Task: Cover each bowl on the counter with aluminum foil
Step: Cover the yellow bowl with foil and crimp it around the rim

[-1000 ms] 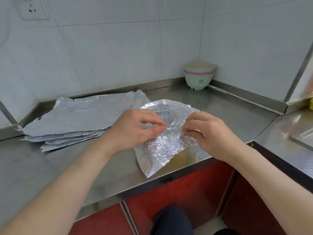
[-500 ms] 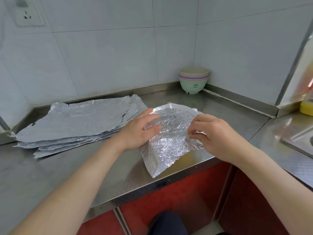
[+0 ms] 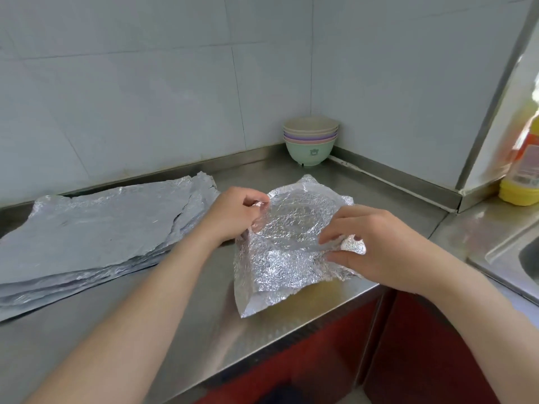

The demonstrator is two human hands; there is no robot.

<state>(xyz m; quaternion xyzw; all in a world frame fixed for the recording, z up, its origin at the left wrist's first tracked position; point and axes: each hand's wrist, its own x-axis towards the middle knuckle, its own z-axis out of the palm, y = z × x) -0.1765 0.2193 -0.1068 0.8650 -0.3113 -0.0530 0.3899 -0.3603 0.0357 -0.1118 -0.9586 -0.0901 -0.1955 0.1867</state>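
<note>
A crinkled foil sheet (image 3: 287, 243) is draped over a bowl near the counter's front edge; the bowl itself is hidden, only a round rim shape shows through. My left hand (image 3: 233, 214) pinches the foil at its left rim. My right hand (image 3: 376, 246) grips and crumples the foil at the right side. A stack of several pastel bowls (image 3: 310, 142) stands in the back corner, uncovered. A pile of flat foil sheets (image 3: 99, 237) lies to the left.
The steel counter (image 3: 186, 310) ends in a front edge just below the wrapped bowl. A yellow bottle (image 3: 522, 170) stands at the right beside a sink (image 3: 513, 263). Tiled walls close the back and right.
My left hand went from straight fingers on the foil to pinching its left edge. My right hand has bunched more foil down the right side. The view moved in closer.
</note>
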